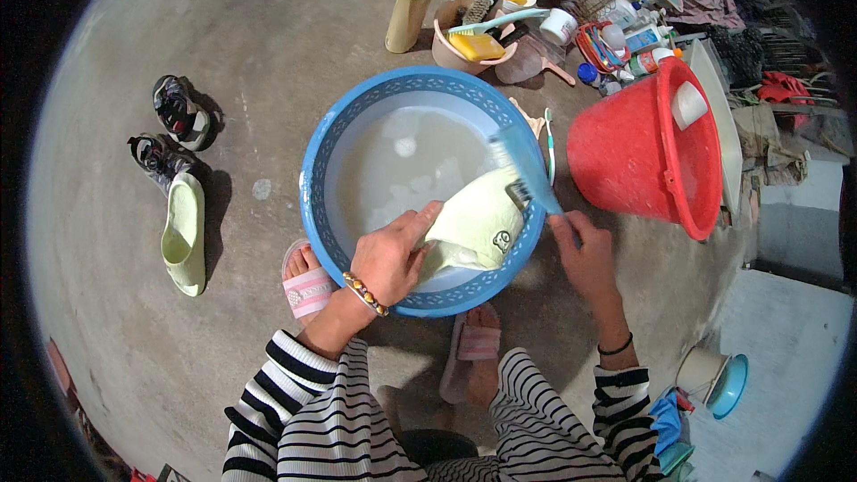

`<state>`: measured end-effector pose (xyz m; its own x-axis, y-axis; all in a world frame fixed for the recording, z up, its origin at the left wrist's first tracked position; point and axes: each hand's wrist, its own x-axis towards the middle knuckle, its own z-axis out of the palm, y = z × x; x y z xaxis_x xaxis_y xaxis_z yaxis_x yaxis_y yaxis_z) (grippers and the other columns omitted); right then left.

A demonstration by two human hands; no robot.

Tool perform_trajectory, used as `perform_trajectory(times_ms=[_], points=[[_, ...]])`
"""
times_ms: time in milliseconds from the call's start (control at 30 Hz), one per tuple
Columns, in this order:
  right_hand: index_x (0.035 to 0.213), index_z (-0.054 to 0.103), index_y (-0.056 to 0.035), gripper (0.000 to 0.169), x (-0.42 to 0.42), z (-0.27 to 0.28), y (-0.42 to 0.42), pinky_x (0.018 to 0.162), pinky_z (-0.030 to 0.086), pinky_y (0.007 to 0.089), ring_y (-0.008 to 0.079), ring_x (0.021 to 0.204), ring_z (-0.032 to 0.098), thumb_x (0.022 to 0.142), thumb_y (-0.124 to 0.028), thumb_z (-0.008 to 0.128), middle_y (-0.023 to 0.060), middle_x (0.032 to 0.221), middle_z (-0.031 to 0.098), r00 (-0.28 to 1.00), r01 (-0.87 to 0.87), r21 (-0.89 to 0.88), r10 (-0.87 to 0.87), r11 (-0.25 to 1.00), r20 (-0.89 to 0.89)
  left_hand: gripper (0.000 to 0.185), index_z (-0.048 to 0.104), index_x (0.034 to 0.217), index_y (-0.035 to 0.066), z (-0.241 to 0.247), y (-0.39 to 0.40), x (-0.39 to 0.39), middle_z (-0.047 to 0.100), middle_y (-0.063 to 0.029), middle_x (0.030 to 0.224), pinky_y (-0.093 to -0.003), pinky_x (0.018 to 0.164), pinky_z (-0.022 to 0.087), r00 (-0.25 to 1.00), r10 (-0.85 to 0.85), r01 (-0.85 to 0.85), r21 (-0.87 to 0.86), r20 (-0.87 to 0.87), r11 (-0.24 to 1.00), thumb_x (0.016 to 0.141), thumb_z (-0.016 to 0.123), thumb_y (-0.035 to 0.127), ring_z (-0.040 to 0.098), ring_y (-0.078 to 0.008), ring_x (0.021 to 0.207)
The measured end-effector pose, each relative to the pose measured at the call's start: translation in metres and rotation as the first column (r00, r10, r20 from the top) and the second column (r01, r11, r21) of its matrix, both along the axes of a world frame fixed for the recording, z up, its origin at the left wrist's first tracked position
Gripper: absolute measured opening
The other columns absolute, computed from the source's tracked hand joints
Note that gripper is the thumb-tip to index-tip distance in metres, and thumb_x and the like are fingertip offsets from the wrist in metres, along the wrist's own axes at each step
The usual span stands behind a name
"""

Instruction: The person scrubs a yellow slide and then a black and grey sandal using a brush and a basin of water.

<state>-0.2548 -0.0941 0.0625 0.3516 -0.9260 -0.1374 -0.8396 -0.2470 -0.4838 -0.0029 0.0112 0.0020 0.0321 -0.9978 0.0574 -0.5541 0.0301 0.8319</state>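
Observation:
A pale green slipper (pixel 479 214) with a small bear badge is tilted inside a blue plastic basin (pixel 313 167), over its right front part. My left hand (pixel 392 251) grips the slipper at its opening. By its handle, my right hand (pixel 586 251) holds a blue scrubbing brush (pixel 529 171). The brush is blurred, with its bristles against or very close to the slipper's toe; contact is hard to tell. Cloudy water (pixel 408 147) fills the lower part of the basin. The slipper's sole is mostly hidden.
A matching slipper (pixel 184 234) lies left beside a pair of dark sneakers (pixel 177 114). Right of the basin are a toothbrush (pixel 550 147) and a tilted-looking red bucket (pixel 619 140). Behind stand a pump bottle (pixel 411 7) and a pink tub (pixel 462 57) holding brushes.

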Motion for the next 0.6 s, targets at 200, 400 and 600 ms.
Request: perform_trajectory(times_ms=[200,400,600], points=[[0.084,0.055,-0.0021,0.034,0.043,0.018,0.029,0.054,0.045,0.0500,0.0421,0.066,0.060,0.091,-0.035,0.052,0.0231,0.068,0.059,0.974,-0.216,0.044,0.218,0.975,-0.054,0.050,0.047,0.124,0.007,0.002,0.001,0.003,0.059,-0.0128,0.091,-0.0403,0.063,0.050,0.996,0.012,-0.009,-0.030,0.089,1.000,0.075,0.059,0.003,0.060,-0.0338,0.077],[0.084,0.056,-0.0011,0.038,0.015,0.012,-0.003,0.054,0.047,0.0489,0.0421,0.067,0.061,0.091,-0.038,0.050,0.0246,0.066,0.058,0.990,-0.012,0.042,0.017,0.999,-0.139,0.046,0.049,0.118,0.005,0.008,0.000,0.002,0.060,-0.0116,0.091,-0.0400,0.062,0.050,0.990,0.004,-0.002,-0.017,0.144,1.000,0.074,0.059,0.004,0.061,-0.0327,0.076],[0.086,0.056,-0.0007,0.040,0.026,0.017,-0.003,0.054,0.047,0.0494,0.0431,0.068,0.060,0.092,-0.039,0.049,0.0246,0.067,0.059,0.991,-0.079,0.053,0.084,0.995,-0.105,0.042,0.051,0.112,0.004,0.008,-0.001,0.005,0.056,-0.0096,0.081,-0.0390,0.057,0.049,0.974,0.018,0.009,-0.116,0.227,0.993,0.070,0.057,0.002,0.059,-0.0298,0.070]])
